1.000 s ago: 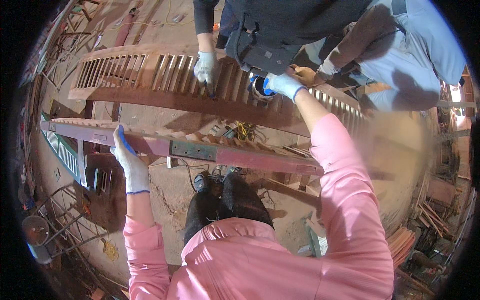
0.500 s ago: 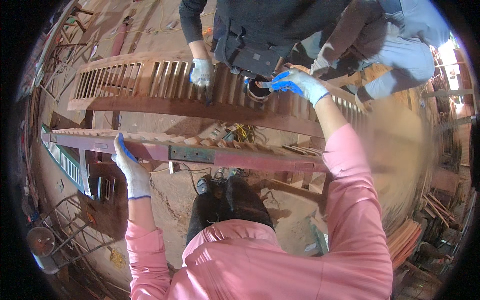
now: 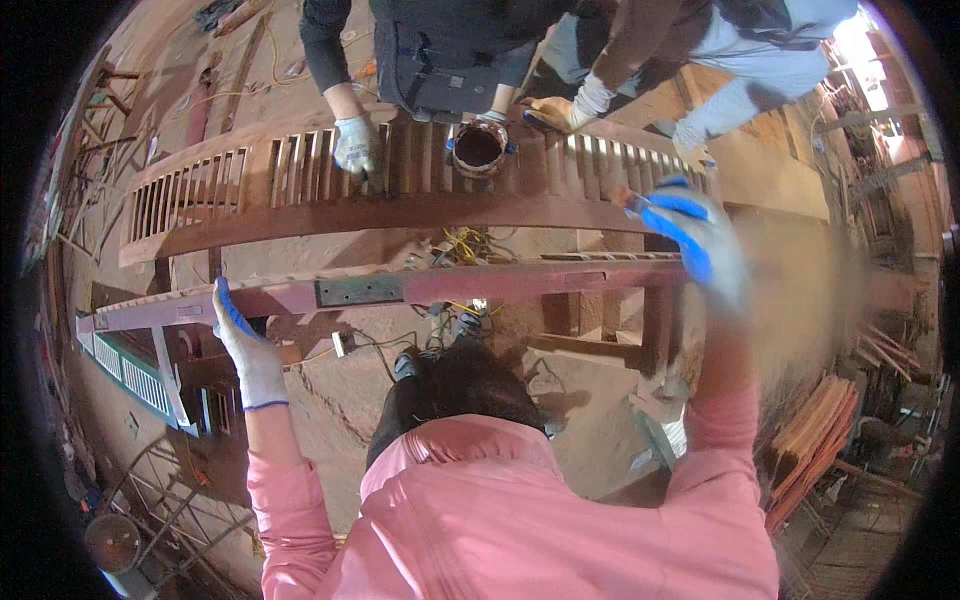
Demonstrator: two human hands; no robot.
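Note:
My left hand (image 3: 250,350), in a white glove with a blue palm, grips the reddish-brown rail of the nearer louvered wooden panel (image 3: 450,286) near its left end. Part of its fingers is hidden. My right hand (image 3: 700,235), gloved alike and blurred, is closed on a small brush (image 3: 632,200) with a reddish-brown tip, above the right end of that panel. Beyond lies a second, arched louvered panel (image 3: 300,222). Over it, a co-worker's hand holds a round pot (image 3: 478,150) with a dark inside; their other gloved hand (image 3: 357,148) rests on the slats.
Another person's hand (image 3: 570,112) lies on the far panel. A small green louvered frame (image 3: 135,375) leans at left. Stacked wooden strips (image 3: 815,440) lie at right. A yellow cable (image 3: 465,243) and dark cords run between and below the panels. A metal frame (image 3: 175,500) stands lower left.
My right hand has moved away from the pot, right and nearer to me, with the brush. My left hand stays at the panel. The whole view has shifted somewhat.

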